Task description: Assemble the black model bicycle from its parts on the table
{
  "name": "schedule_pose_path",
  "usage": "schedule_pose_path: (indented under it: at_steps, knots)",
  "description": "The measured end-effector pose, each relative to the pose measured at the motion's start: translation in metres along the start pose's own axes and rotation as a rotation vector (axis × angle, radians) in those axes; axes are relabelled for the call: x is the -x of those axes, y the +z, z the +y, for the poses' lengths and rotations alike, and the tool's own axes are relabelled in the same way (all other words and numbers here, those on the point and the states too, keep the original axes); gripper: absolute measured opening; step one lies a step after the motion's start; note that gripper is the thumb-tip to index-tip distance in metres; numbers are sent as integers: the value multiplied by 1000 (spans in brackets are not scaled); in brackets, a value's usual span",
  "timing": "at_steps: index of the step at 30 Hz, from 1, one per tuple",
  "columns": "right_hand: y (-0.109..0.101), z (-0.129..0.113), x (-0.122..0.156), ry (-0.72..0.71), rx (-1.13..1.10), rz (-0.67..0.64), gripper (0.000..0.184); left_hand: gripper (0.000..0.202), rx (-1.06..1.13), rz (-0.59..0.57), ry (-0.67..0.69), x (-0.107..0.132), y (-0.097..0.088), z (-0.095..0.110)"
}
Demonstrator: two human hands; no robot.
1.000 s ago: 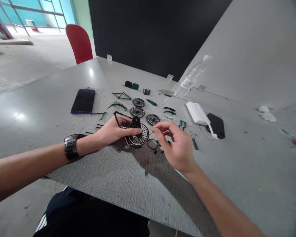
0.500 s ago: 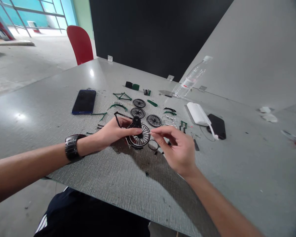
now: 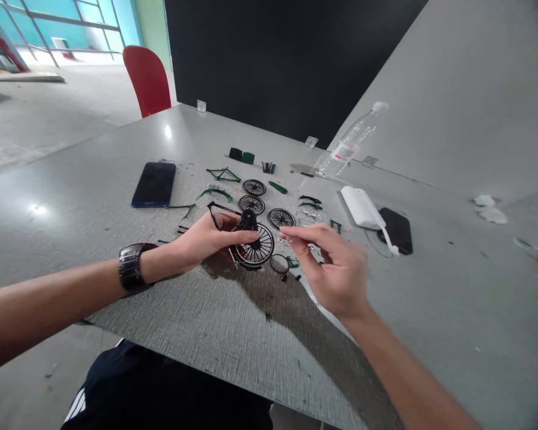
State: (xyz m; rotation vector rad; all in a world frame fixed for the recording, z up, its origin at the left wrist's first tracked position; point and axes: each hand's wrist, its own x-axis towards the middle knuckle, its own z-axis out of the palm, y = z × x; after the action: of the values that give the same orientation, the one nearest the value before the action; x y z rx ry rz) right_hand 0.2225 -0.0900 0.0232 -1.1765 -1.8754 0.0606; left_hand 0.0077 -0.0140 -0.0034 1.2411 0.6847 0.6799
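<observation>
My left hand (image 3: 213, 236) is closed around a black model bicycle frame (image 3: 224, 210) with a spoked wheel (image 3: 262, 245) at its near side; the thumb presses by the wheel's hub. To the right of that wheel, my right hand (image 3: 327, 263) is raised above the table in a pinch. Whatever is between its fingertips is too small to make out. Loose spoked wheels (image 3: 281, 218) lie just behind the hands, and a thin ring (image 3: 280, 263) rests below the right fingertips. A green bicycle frame (image 3: 224, 174) lies farther back among green fenders (image 3: 216, 192).
A blue phone (image 3: 153, 184) lies at the left. On the right are a clear plastic bottle (image 3: 352, 143), a white power bank (image 3: 360, 206) and a black phone (image 3: 397, 230). Small parts are scattered on the grey table (image 3: 183, 322). A red chair (image 3: 147, 80) stands behind.
My right hand has drawn back to the right, away from the wheel, still pinching. My left hand keeps its hold on the model bicycle.
</observation>
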Motion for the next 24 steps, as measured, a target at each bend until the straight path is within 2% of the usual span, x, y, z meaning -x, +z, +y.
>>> schedule_pose_path:
  at_steps: [11,19,22,24]
  knots:
    - [4,-1,0,7,-16,-59,21,31,8,7,3,0,-1,0]
    - [-1,2,0,-96,25,-73,25,27,53,12,-20,0,1,2]
    - [0,0,0,-138,56,-67,22,27,60,18,-25,0,2,1]
    - [0,-1,-1,-102,44,-53,17,27,43,10,-21,0,2,0]
